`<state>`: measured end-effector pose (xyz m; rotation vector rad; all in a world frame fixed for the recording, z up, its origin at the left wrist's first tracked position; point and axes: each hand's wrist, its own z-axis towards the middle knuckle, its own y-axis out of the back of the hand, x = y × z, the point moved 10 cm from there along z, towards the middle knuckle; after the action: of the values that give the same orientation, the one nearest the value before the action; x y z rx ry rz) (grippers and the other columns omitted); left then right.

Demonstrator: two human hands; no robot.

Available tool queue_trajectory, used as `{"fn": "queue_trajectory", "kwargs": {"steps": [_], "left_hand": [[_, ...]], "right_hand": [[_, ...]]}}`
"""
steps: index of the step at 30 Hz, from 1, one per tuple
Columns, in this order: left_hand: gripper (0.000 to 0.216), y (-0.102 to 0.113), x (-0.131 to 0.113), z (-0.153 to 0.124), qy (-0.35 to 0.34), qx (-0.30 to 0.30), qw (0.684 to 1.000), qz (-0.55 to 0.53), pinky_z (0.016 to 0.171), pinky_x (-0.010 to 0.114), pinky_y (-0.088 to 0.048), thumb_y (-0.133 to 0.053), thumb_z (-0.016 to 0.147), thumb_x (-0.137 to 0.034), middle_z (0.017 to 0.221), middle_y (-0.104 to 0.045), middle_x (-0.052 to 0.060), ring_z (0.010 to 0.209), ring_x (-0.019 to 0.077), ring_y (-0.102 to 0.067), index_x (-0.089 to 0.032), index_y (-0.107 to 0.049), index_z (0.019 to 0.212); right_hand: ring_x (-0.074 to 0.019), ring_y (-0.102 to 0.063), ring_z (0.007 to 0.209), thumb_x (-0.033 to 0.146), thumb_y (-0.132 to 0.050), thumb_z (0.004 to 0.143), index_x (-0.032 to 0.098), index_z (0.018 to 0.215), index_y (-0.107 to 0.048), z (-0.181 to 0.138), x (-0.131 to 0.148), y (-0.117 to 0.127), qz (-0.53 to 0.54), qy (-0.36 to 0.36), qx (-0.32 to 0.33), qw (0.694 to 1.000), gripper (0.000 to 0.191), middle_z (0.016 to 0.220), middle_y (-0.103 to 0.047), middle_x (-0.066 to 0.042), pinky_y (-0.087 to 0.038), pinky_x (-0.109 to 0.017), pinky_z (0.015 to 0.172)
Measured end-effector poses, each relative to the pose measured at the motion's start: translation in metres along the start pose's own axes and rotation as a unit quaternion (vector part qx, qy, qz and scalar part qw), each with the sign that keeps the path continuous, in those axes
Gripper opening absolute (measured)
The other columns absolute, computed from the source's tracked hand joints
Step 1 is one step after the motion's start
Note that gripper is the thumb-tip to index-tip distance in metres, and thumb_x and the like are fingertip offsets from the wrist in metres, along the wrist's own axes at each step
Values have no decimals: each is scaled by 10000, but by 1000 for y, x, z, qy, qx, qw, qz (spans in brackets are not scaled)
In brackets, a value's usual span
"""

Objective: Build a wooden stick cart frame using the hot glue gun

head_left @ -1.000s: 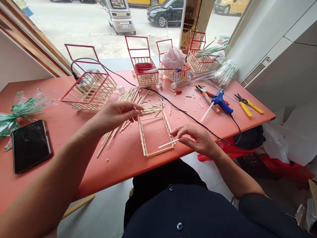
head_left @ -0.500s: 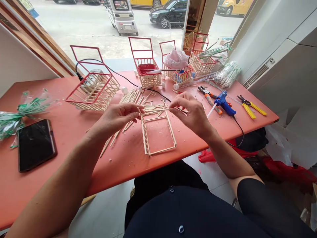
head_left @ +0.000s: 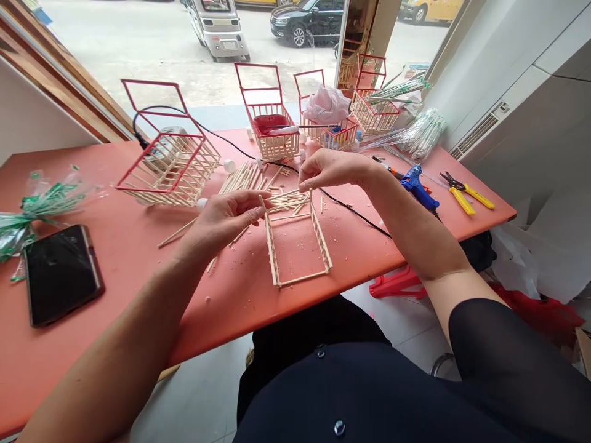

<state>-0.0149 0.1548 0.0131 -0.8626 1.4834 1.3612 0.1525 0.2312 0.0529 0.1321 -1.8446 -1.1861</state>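
A small open frame of thin wooden sticks (head_left: pixel 303 278) lies on the pink table, its two long sides built up with short slats. My left hand (head_left: pixel 228 218) pinches the frame's far left corner between thumb and fingers. Over the far end, my right hand (head_left: pixel 330 169) is closed, thumb against fingertips, at the right end of a thin wooden stick (head_left: pixel 289 195). That stick spans the gap between my hands; its left end is partly hidden by my left fingers. Behind it lies a pile of loose wooden sticks (head_left: pixel 242 178).
Stick carts with red handles (head_left: pixel 277 144) stand along the back. A blue glue gun (head_left: pixel 418 187) and yellow-handled pliers (head_left: pixel 471 197) lie at right. A phone (head_left: pixel 62 274) and bundled plastic-wrapped items (head_left: pixel 41 206) are at left. A black cable (head_left: pixel 351 209) crosses the table.
My right hand has moved left and away from me, bringing the stick's right end to the frame's far right corner. My left hand stays at the far left corner. The view has shifted slightly.
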Motion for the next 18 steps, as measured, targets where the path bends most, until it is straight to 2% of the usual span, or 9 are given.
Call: {"fn": "queue_trajectory", "kwargs": {"steps": [3, 8, 11, 15, 18], "left_hand": [[561, -1, 0, -2, 6, 2, 1000, 4, 746, 309, -593, -834, 715, -542, 1106, -800, 128, 911, 218, -710, -152, -803, 1117], [572, 2, 2, -3, 16, -18, 999, 25, 740, 309, -593, -848, 713, -581, 1051, -819, 110, 801, 182, -675, -177, -838, 1119], [571, 3, 2, -3, 17, -23, 999, 30, 770, 317, -598, -855, 710, -596, 993, -824, 96, 775, 176, -668, -187, -850, 1108], [552, 3, 5, -4, 26, -30, 999, 17, 803, 318, -595, -870, 696, -573, 996, -829, 96, 822, 191, -686, -184, -855, 1087], [461, 1, 4, -6, 28, -37, 999, 16, 815, 298, -585, -857, 722, -511, 1028, -833, 87, 854, 188, -694, -192, -858, 1055]], "right_hand": [[-78, -463, 632, 240, -816, 903, 151, 752, -740, 6, -5, -9, 16, -20, 51, 998, 191, 640, -571, 37, -333, -268, 602], [-84, -519, 626, 314, -881, 866, 164, 701, -741, 15, -8, -18, 40, -41, 89, 994, 263, 641, -608, 28, -357, -260, 591], [-102, -595, 671, 349, -924, 820, 159, 693, -754, 19, -9, -22, 37, -48, 101, 993, 284, 676, -663, 10, -422, -262, 637], [-122, -676, 747, 312, -869, 876, 143, 731, -763, 19, -5, -27, 54, -45, 118, 991, 247, 735, -723, -12, -501, -271, 718], [-131, -720, 822, 294, -805, 922, 124, 814, -776, 15, 0, -30, 54, -44, 147, 987, 204, 780, -759, -14, -549, -283, 816]]}}
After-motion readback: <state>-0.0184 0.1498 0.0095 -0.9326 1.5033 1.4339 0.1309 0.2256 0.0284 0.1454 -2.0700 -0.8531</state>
